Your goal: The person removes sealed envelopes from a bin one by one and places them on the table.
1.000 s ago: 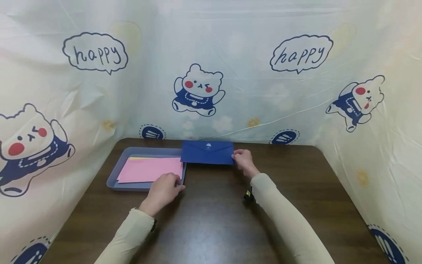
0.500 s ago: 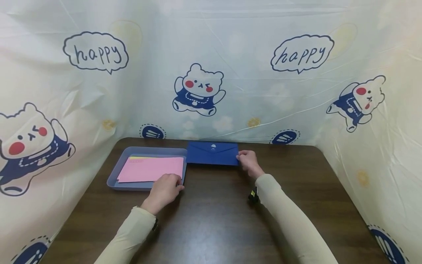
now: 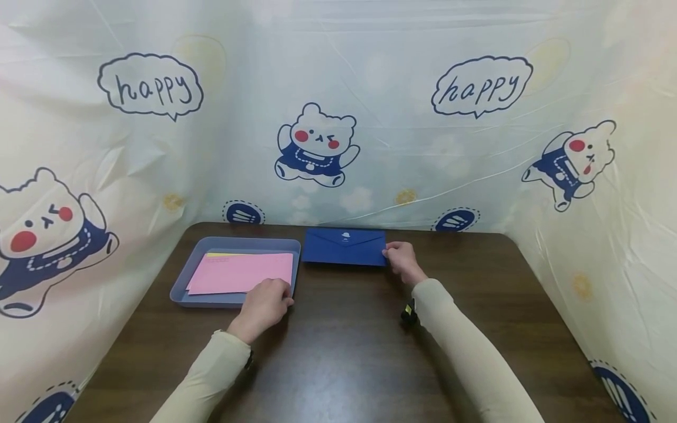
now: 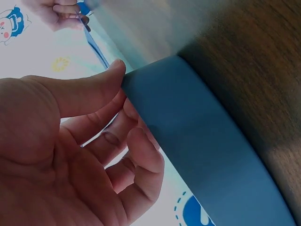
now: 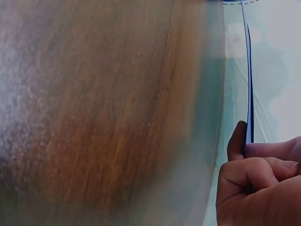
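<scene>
A blue envelope (image 3: 345, 247) with a pointed flap and a small white hat mark is just right of the tray, near the table's back edge. My right hand (image 3: 404, 261) pinches its right edge between thumb and fingers. Edge-on, the envelope (image 5: 250, 84) looks like a thin strip in the right wrist view. My left hand (image 3: 263, 308) is at the front right corner of the blue-grey tray (image 3: 211, 304). In the left wrist view the thumb lies at the tray rim (image 4: 188, 117) and the fingers curl behind it, holding it. Pink envelopes or papers (image 3: 240, 273) lie in the tray.
A yellow edge (image 3: 218, 254) shows from under the pink paper. The dark wooden table (image 3: 338, 352) stretches in front and to the right. Behind and at both sides hangs a printed curtain (image 3: 396, 117).
My right hand has drawn the blue envelope to the right, from overlapping the tray's right rim to just beside it. The left hand has stayed nearly still at the tray.
</scene>
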The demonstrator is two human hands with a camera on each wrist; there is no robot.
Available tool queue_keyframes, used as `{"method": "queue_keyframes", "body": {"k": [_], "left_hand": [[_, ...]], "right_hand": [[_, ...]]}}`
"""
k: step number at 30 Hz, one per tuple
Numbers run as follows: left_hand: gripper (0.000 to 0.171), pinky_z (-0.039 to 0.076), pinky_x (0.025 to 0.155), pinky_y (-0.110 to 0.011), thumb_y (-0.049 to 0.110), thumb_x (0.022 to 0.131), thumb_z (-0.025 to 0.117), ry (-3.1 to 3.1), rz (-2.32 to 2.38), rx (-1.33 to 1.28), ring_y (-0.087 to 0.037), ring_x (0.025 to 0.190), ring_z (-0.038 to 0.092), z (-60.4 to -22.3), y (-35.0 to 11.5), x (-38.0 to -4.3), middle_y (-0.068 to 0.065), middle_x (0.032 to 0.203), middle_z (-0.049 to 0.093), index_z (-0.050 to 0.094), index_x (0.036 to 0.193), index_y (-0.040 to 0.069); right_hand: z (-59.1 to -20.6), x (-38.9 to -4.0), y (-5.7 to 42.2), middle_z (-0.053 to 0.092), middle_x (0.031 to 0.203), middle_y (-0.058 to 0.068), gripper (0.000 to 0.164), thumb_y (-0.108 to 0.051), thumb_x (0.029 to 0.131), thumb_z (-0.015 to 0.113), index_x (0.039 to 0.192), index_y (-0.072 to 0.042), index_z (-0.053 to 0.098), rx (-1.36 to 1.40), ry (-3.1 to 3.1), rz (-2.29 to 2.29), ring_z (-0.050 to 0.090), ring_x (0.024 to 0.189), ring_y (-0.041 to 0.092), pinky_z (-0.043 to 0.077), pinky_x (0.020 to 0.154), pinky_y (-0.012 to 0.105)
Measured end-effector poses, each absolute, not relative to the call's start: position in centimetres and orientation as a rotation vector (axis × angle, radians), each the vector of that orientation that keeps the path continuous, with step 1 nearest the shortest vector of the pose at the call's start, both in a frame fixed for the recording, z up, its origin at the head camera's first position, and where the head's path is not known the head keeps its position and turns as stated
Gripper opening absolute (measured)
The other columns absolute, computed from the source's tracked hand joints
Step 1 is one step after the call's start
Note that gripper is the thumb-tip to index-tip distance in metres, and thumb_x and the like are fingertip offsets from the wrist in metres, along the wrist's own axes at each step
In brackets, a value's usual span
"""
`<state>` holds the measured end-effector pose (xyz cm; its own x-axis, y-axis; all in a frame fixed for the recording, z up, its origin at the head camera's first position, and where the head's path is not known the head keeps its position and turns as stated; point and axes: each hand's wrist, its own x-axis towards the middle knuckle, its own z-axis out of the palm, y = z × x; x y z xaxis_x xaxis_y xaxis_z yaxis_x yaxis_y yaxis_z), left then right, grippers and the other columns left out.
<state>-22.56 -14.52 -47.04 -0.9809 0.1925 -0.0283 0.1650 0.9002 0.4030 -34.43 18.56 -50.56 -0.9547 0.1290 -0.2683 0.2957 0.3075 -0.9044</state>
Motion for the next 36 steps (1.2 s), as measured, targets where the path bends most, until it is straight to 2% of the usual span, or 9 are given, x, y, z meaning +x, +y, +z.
{"method": "queue_keyframes", "body": {"k": [7,16,25,32,36], "left_hand": [[0.019,0.047,0.059,-0.038,0.006,0.089,0.084,2.998,0.63,0.285,-0.021,0.065,0.054,-47.2,-14.6,-22.6,0.0,0.067,0.057,0.07,0.076,0.011],[0.019,0.047,0.059,-0.037,0.007,0.089,0.084,2.991,0.636,0.262,-0.021,0.065,0.054,-47.5,-14.6,-22.7,0.0,0.068,0.058,0.07,0.077,0.011],[0.018,0.047,0.06,-0.038,0.006,0.088,0.084,3.003,0.669,0.269,-0.021,0.066,0.054,-47.6,-14.8,-22.8,0.001,0.068,0.058,0.071,0.077,0.01],[0.015,0.047,0.06,-0.037,0.007,0.089,0.084,2.983,0.683,0.247,-0.021,0.066,0.055,-47.7,-14.8,-22.8,0.001,0.069,0.059,0.073,0.08,0.01],[0.014,0.047,0.06,-0.037,0.006,0.089,0.083,2.977,0.696,0.237,-0.021,0.066,0.055,-47.8,-14.8,-22.6,0.0,0.069,0.06,0.073,0.081,0.009]], "right_hand": [[-51.0,-34.6,18.7,0.06,0.097,0.01,0.032,-0.011,0.106,0.06,0.135,0.002,0.064,0.382,2.431,-1.673,0.043,0.059,0.015,0.037,0.054,0.027],[-51.1,-35.2,18.2,0.063,0.112,0.015,0.032,-0.013,0.107,0.06,0.135,0.0,0.064,0.43,2.476,-1.537,0.049,0.067,0.019,0.041,0.057,0.028],[-51.5,-35.2,17.7,0.062,0.101,0.013,0.03,-0.012,0.106,0.061,0.133,0.0,0.065,0.41,2.498,-1.519,0.04,0.053,0.014,0.036,0.05,0.027],[-51.5,-35.3,17.9,0.058,0.099,0.012,0.035,-0.015,0.107,0.061,0.138,0.0,0.063,0.414,2.506,-1.442,0.042,0.056,0.015,0.038,0.053,0.028],[-51.4,-35.2,18.2,0.054,0.085,0.007,0.037,-0.016,0.107,0.061,0.14,0.002,0.062,0.34,2.506,-1.449,0.038,0.054,0.014,0.037,0.053,0.029]]}}
